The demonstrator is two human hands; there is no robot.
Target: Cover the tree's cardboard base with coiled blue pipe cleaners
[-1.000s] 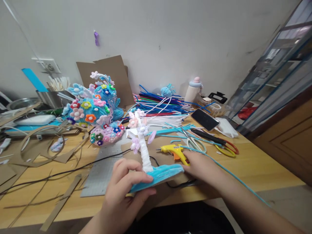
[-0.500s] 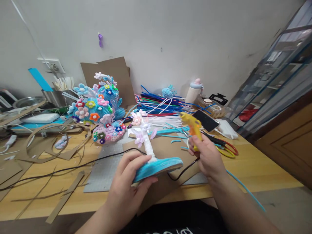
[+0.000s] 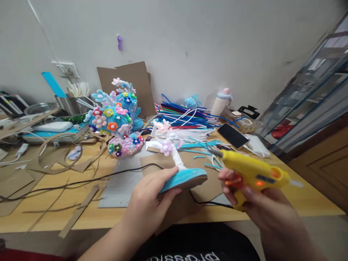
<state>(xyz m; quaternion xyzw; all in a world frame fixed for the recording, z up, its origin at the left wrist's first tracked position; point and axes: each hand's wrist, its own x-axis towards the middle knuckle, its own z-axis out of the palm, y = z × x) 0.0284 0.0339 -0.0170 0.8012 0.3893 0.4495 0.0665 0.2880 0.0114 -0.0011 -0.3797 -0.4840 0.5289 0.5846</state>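
My left hand (image 3: 152, 192) grips the edge of a blue fuzzy base (image 3: 187, 176), thumb below and fingers on top. From the base rises a white wrapped stem (image 3: 177, 159) bearing pink and lilac pipe-cleaner flowers (image 3: 165, 146). The base is tilted, so part of its brown underside shows. On the right, my right hand (image 3: 252, 199) is wrapped round a yellow hot glue gun (image 3: 247, 165) with an orange trigger. Its nozzle points left, apart from the base, and a small orange light glows on its side.
A flower-covered blue craft piece (image 3: 114, 116) stands back left. Pipe cleaners (image 3: 187, 117) lie heaped by the wall near a bottle (image 3: 220, 103). A phone (image 3: 233, 135), cardboard rings (image 3: 43, 159) and a grey cutting mat (image 3: 114, 192) are on the table. A black cord (image 3: 89, 181) crosses it.
The glue gun has come nearer and swung from upright to lying sideways, nozzle to the left. My left hand still holds the base, which appears slightly further right as the view shifts.
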